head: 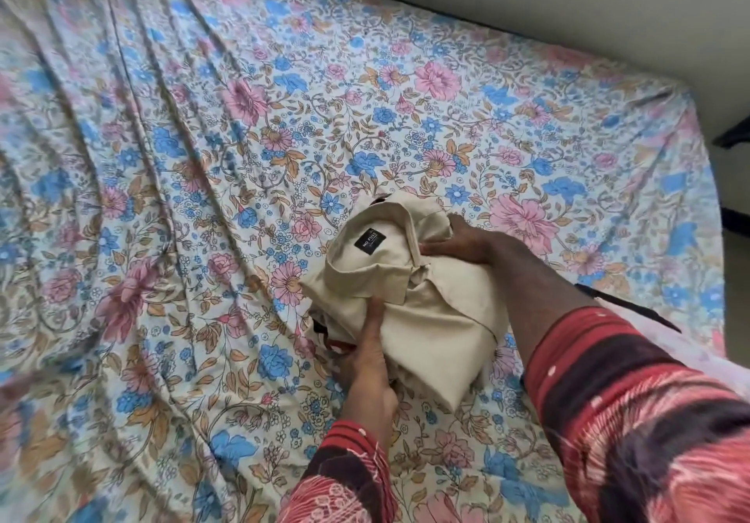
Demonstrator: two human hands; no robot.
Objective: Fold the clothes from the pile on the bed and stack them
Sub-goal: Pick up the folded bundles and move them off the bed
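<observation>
A folded beige shirt (pixel 430 311) with a black neck label lies on top of a small stack of clothes in the middle of the bed. Darker garments peek out under its left edge (pixel 324 329). My left hand (pixel 367 356) grips the stack's near left side, thumb on top of the beige cloth and fingers underneath. My right hand (pixel 458 242) rests on the far right side by the collar, fingers stretched along the cloth. Both sleeves are red and dark patterned.
The bed carries a floral sheet (pixel 203 157) with long creases on the left. A wall runs along the far edge (pixel 568 2). A dark strap-like thing (pixel 633 311) and pale cloth lie at the right, behind my right arm.
</observation>
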